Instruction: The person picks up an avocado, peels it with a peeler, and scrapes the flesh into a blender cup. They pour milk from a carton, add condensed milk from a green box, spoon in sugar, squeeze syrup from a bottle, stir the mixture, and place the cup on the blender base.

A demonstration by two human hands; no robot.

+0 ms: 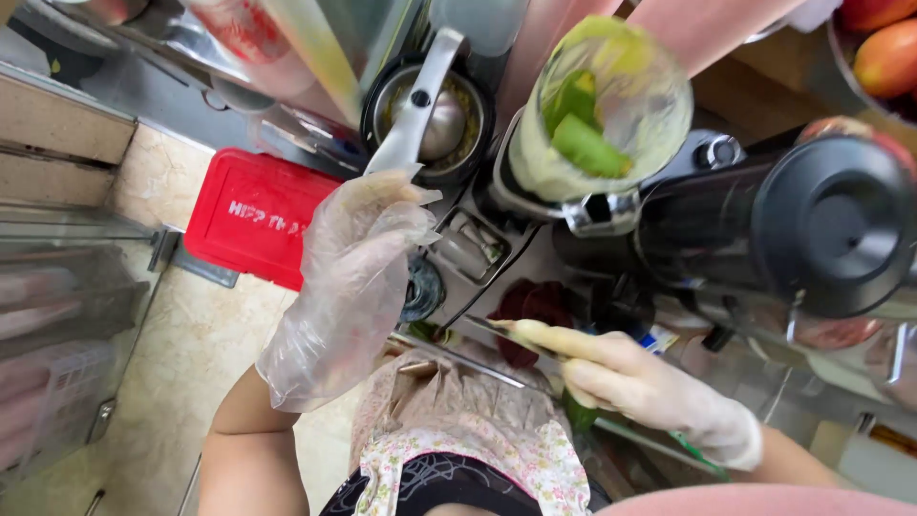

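— So, what sits farthest left?

— A red box lid (pixel 250 227) on the counter; beside it my left hand (pixel 349 287), in a loose clear glove, closes on a metal ladle handle (pixel 413 107) resting in a steel pot (pixel 428 119).

— And to the right?

— A blender jar (pixel 600 110) of green fruit chunks, then a black lid (pixel 829 225). Below, my gloved right hand (pixel 635 382) grips a knife (pixel 506 333).

Head camera looks steeply down, close over the counter (pixel 205 334).
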